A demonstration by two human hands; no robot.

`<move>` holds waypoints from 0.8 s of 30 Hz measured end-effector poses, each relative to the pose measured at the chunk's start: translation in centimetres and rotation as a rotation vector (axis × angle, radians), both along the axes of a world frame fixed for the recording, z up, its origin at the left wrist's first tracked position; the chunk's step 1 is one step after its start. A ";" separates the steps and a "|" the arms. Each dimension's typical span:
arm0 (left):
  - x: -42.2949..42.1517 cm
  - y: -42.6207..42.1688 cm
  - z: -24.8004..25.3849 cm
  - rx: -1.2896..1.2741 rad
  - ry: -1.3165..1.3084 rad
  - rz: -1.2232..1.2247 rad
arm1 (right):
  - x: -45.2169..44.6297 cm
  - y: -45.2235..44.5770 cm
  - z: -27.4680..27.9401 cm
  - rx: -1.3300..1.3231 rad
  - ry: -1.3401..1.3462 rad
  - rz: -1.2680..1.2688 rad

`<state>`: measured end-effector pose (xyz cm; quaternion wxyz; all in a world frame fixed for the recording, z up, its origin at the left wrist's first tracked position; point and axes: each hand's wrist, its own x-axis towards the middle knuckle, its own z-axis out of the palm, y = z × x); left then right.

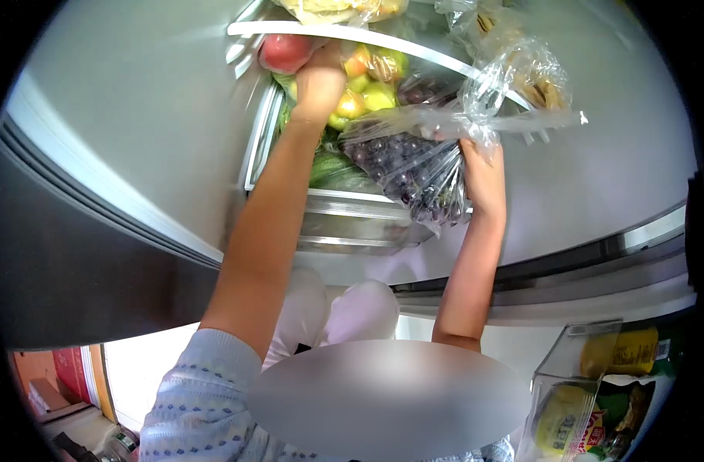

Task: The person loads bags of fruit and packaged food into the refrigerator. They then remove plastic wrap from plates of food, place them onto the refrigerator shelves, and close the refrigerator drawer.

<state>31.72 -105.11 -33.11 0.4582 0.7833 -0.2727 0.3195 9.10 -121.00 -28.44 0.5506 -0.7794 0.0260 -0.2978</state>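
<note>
The right hand [486,173] clutched the bag of grapes [413,169] by its gathered top, over the drawer [340,199]. The left hand [319,83] was beside the red fruit [285,54]; I couldn't tell whether it gripped it.

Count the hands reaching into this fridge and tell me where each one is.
2. The left hand is beside the red fruit, over the green and yellow fruit. The right hand grips the bag of dark grapes. No other hand shows.
</note>
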 end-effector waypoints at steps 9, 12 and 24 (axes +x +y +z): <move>-10.0 4.5 1.4 -0.269 -0.259 -0.023 | 1.3 -0.6 0.6 -0.223 0.029 0.058; -14.1 6.7 1.3 -0.238 -0.406 0.011 | 2.2 -0.3 0.8 -0.520 -0.051 0.011; -26.0 14.9 -2.3 -0.108 0.236 -0.741 | 10.8 8.1 1.1 -0.706 -0.307 0.271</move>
